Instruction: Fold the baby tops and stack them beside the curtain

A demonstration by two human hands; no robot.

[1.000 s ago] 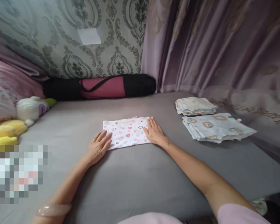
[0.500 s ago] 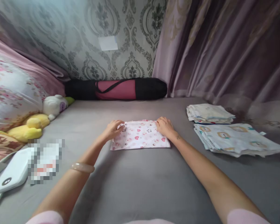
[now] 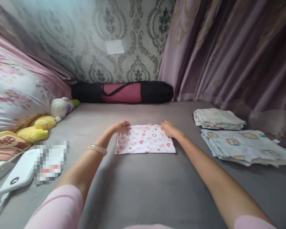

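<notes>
A folded white cloth with pink and red prints (image 3: 145, 140) lies flat on the grey sheet (image 3: 143, 184). At its far left corner is my left hand (image 3: 122, 126), its fingers closed on the cloth's edge. My right hand (image 3: 168, 128) has its fingers curled over the far right corner and pinches the fabric there. Between the hands, a bit of pink fabric shows along the far edge.
To the right lie two stacks of folded cloths, a smaller one (image 3: 218, 117) behind a larger one (image 3: 248, 146). A black and pink roll bag (image 3: 121, 93) rests along the wall. Plush toys (image 3: 35, 130), a white power bank (image 3: 21, 171) and cables are at left.
The view has shifted slightly, so the surroundings sit a little further right. My left forearm has swung right and its wrist bent more. Both hands remain at the cloth's far corners.
</notes>
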